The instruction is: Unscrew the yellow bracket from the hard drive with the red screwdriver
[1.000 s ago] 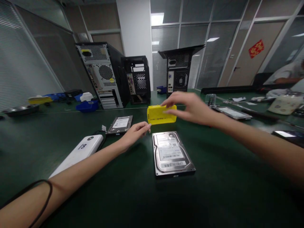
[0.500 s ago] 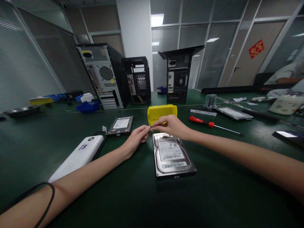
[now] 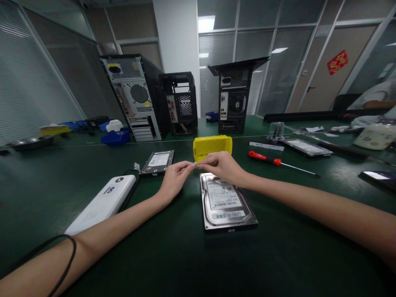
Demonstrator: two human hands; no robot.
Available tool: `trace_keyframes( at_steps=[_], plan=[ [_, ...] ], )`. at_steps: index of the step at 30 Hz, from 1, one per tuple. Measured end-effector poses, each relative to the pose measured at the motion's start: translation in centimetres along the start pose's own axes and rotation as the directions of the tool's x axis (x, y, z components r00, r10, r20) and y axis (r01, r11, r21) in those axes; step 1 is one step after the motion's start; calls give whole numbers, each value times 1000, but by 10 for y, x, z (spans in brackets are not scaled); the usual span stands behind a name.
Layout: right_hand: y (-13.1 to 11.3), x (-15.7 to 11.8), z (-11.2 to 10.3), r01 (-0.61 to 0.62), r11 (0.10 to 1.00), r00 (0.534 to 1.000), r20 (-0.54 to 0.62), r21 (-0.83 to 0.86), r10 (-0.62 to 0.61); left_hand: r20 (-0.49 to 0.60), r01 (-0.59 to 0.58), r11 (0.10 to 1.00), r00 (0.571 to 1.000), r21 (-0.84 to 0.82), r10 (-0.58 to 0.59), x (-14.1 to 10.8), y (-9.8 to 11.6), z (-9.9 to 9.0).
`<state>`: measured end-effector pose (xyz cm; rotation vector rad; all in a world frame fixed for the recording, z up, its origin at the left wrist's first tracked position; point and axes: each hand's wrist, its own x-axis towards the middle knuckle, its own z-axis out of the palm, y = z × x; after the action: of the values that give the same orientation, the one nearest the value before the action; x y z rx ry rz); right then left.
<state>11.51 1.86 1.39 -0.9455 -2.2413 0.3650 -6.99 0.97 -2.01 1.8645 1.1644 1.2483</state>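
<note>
My left hand (image 3: 177, 178) and my right hand (image 3: 222, 166) meet fingertip to fingertip above the green table, both pinched closed. Whatever lies between the fingertips is too small or too hidden to make out. Below my right hand a silver hard drive (image 3: 227, 204) lies flat, label up, its far edge partly covered by that hand. A yellow plastic bin (image 3: 213, 146) stands just behind my fingers. Left of my left hand rests a second hard drive (image 3: 158, 161). A red-handled screwdriver (image 3: 264, 158) lies to the right of my right hand.
Three computer cases stand at the back: a large one (image 3: 136, 97), an open frame (image 3: 181, 103) and one with a raised panel (image 3: 235, 95). A white power bank (image 3: 103, 202) with a black cable lies left. Another hard drive (image 3: 306, 147) and a phone (image 3: 379, 178) lie right.
The fingers of my left hand have straightened and drawn together at the pinch. My right hand stays almost in place. The whole view has shifted slightly.
</note>
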Motion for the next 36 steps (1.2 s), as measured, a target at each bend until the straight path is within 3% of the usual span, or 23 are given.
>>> trace_keyframes(
  at_steps=[7,15,20,27,36],
  plan=[
    [12,6,-9,109,977,984,156,-182,-80,45,-29,985,999,170,21,0,-4,-2],
    [13,15,-22,406,835,876,417,-370,-241,153,-125,867,987,483,57,-5,0,-4],
    [11,15,-19,489,755,842,462,-437,-279,192,-90,901,981,424,8,-5,-2,-4],
    [11,18,-17,590,647,788,517,-483,-334,156,-73,933,988,351,19,-6,-4,-3],
    [13,13,-14,647,570,752,546,-506,-369,174,-54,930,985,364,-11,-5,-1,-2]
  ],
)
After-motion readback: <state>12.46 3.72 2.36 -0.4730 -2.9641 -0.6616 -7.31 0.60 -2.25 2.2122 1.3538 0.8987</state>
